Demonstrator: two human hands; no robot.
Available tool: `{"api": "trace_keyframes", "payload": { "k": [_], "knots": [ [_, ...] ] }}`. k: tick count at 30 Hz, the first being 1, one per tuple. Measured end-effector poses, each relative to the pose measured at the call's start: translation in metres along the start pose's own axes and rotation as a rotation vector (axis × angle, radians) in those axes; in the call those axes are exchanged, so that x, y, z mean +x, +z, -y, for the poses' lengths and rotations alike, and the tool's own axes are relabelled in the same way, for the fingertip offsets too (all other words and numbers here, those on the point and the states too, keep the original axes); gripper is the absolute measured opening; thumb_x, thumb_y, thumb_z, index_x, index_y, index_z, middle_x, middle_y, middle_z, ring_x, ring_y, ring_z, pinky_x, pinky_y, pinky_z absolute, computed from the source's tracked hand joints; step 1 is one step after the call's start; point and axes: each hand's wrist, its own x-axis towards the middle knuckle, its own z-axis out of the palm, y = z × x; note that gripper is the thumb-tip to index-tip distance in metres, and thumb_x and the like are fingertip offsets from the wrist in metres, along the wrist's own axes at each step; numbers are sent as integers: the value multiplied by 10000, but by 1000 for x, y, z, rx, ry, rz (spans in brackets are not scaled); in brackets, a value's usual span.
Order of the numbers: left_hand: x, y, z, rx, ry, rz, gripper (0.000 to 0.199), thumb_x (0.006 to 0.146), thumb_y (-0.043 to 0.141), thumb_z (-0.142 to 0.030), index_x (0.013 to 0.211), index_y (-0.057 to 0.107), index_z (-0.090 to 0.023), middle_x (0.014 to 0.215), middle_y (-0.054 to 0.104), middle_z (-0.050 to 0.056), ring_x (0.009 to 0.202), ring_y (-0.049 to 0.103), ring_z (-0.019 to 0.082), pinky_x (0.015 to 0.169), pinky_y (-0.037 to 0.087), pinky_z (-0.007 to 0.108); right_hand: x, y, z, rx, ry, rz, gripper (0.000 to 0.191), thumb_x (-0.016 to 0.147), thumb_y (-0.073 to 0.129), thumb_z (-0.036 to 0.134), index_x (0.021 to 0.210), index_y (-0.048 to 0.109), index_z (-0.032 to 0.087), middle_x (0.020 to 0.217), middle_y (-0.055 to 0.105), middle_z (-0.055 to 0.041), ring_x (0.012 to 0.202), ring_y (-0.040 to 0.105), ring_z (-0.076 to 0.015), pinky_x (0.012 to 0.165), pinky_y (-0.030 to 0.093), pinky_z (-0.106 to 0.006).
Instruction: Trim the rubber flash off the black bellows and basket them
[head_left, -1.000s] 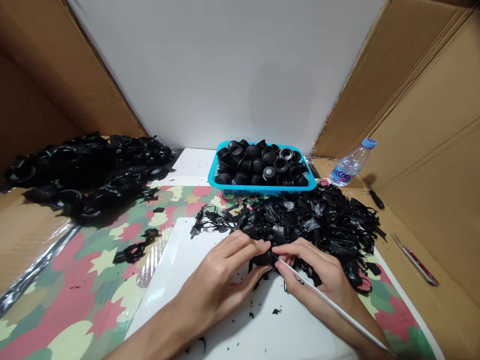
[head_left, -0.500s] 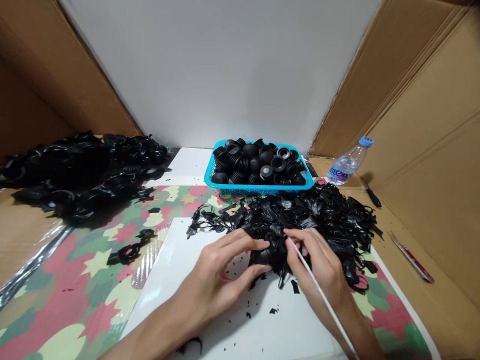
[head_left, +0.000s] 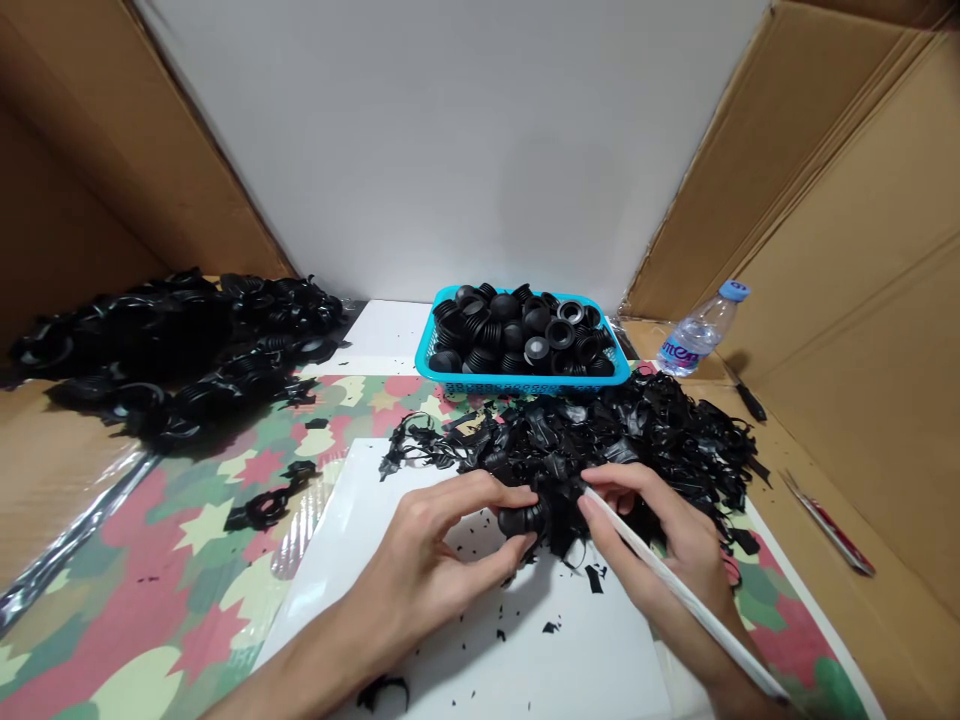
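My left hand pinches a small black ribbed rubber part between thumb and fingertips, over the white sheet. To its right, my right hand is closed, with a long, slim white tool lying from its fingertips back across the hand past the wrist. What kind of tool it is, I cannot make out. Its tip is near the rubber part, by dark scraps. Just behind both hands spreads a heap of black rubber trimmings, and small black bits dot the sheet.
A blue basket full of black ribbed parts stands behind the heap. More black parts are piled at left. On the right are a water bottle, a black-handled tool and a red-and-silver tool. Cardboard walls flank the table.
My right hand has drawn slightly right, away from the rubber part, and the white tool has turned to show a broader side. The rubber part's ribs now show. The view has shifted slightly.
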Motion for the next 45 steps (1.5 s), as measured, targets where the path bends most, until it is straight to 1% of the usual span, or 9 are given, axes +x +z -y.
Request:
{"api": "trace_keyframes", "payload": {
  "k": [3, 6, 17, 25, 33, 36, 39, 42, 45],
  "knots": [
    [-1, 0, 0, -15, -8, 19, 234, 892, 829, -56, 1070, 852, -207, 960, 902, 32, 811, 867, 196, 727, 670, 222, -6, 0, 2, 128, 69, 133, 344, 1041, 735, 210, 1355, 649, 322, 1027, 771, 21, 884, 752, -152, 823, 618, -218],
    [-2, 0, 0, -14, 7, 17, 237, 896, 828, -63, 1080, 851, -210, 968, 901, 38, 811, 862, 201, 721, 673, 230, -5, 0, 4, 179, 81, 215, 307, 1039, 732, 202, 1314, 682, 329, 1011, 774, 38, 884, 755, -129, 825, 609, -176],
    [-6, 2, 3, 24, 79, 15, 329, 907, 822, -32, 1169, 822, -232, 1035, 886, 33, 864, 851, 194, 782, 673, 243, 4, -2, 9, 180, 41, 272, 308, 1040, 689, 181, 1326, 732, 288, 965, 750, 19, 836, 734, -144, 798, 614, -206],
    [-8, 3, 7, 44, 116, 20, 322, 931, 818, -48, 1211, 803, -204, 1059, 882, 53, 874, 843, 195, 786, 672, 246, 3, 0, 5, 178, 64, 274, 181, 1061, 685, 192, 1195, 789, 254, 1045, 802, -26, 918, 781, -169, 773, 604, -219],
    [-10, 8, 8, 70, 123, 17, 328, 926, 822, -46, 1217, 799, -194, 1059, 879, 61, 869, 835, 186, 810, 660, 244, 0, 4, 7, 119, 23, 280, 142, 1097, 631, 163, 1149, 734, 247, 1028, 775, -15, 924, 774, -158, 811, 586, -231],
    [-9, 17, 8, 89, 71, -10, 169, 929, 806, -77, 1068, 784, -171, 958, 866, 66, 786, 820, 192, 720, 644, 239, -1, 14, 3, 13, -82, 199, 181, 1117, 573, 126, 1191, 706, 224, 1022, 753, -37, 929, 755, -170, 849, 582, -267],
    [-9, 24, 5, 77, 27, -3, 117, 907, 788, -73, 953, 758, -177, 872, 844, 37, 726, 805, 180, 664, 624, 219, -1, 22, -5, -115, -151, 23, 211, 1120, 540, 104, 1232, 693, 199, 990, 733, -48, 899, 738, -183, 847, 576, -291],
    [-9, 25, 2, 44, 4, 31, 184, 865, 819, -71, 1005, 796, -188, 873, 847, 10, 735, 808, 164, 688, 633, 201, 2, 20, -10, -191, -89, -115, 190, 1119, 554, 129, 1218, 705, 190, 987, 728, -51, 889, 733, -186, 841, 589, -287],
    [-7, 19, 3, 47, -22, 9, 276, 838, 834, -68, 1077, 825, -205, 929, 868, 4, 791, 822, 162, 724, 638, 193, 6, 10, -10, -179, -47, -109, 196, 1111, 577, 147, 1217, 732, 204, 978, 730, -29, 838, 713, -160, 824, 599, -249]
  ]
}}
